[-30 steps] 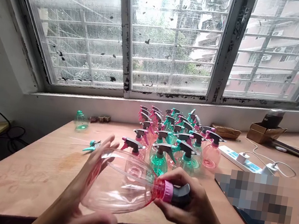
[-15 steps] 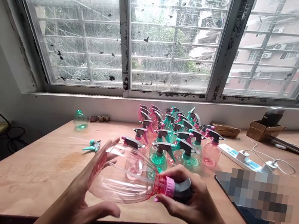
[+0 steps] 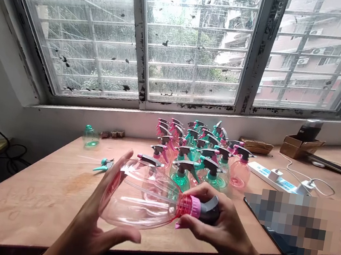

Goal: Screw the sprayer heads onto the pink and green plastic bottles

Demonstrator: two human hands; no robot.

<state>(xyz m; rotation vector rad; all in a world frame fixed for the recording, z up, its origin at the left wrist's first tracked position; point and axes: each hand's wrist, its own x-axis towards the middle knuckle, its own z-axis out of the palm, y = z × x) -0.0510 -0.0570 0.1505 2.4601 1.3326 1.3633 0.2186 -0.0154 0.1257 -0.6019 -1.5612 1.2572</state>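
A clear pink spray bottle (image 3: 141,211) lies sideways in the air above the near edge of the table, its base to the left. My left hand (image 3: 94,219) cups the base, fingers behind it and thumb stretched along its underside. My right hand (image 3: 222,228) grips the black and pink spray head at the neck, thumb and fingers around the pink collar (image 3: 195,207). A thin tube runs inside the bottle. Behind it stand several pink and green spray bottles (image 3: 181,179) with heads on. A loose green spray head (image 3: 104,165) lies left of them.
A green bottle without a head (image 3: 91,138) stands at the far left of the table (image 3: 32,200). To the right are a white power strip (image 3: 272,178) with plugs and cables, a blurred dark flat item (image 3: 261,228) and a cardboard box (image 3: 300,147). Windows rise behind.
The pink spray bottle and both hands have barely moved; the grip stays the same. The whole view has shifted slightly.
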